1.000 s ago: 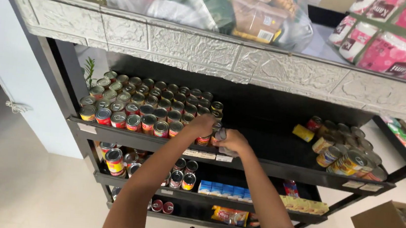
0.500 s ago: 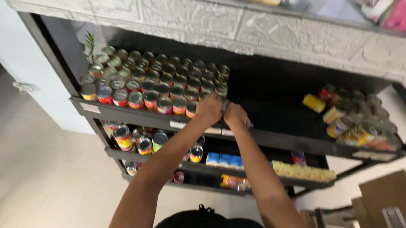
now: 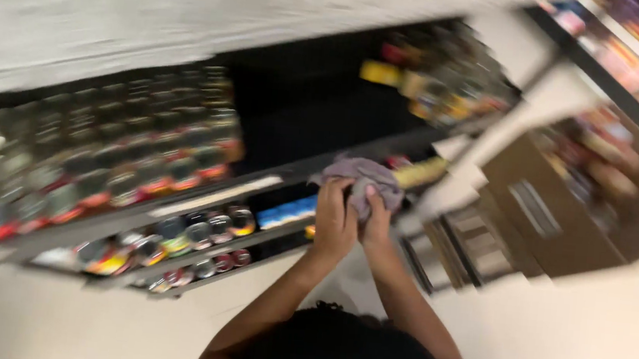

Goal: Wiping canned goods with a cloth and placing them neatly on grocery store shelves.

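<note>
- Crumpled grey-mauve cloth [image 3: 365, 178]: soft, wrinkled fabric, bunching at the front edge of the black shelf [image 3: 272, 187].
- Left hand [image 3: 333, 221]: gripping the cloth from below, fingers curling into its folds.
- Right hand [image 3: 376, 220]: pressing beside the left, fingers closing on the same cloth.
- Rows of cylindrical metal cans [image 3: 103, 159]: blurring on the shelves at left.
- Brown cardboard box [image 3: 559, 203]: lying at right.

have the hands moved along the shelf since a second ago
Yes. Both hands, holding a grey cloth, have shifted right along the shelf edge, away from the cans.
</note>
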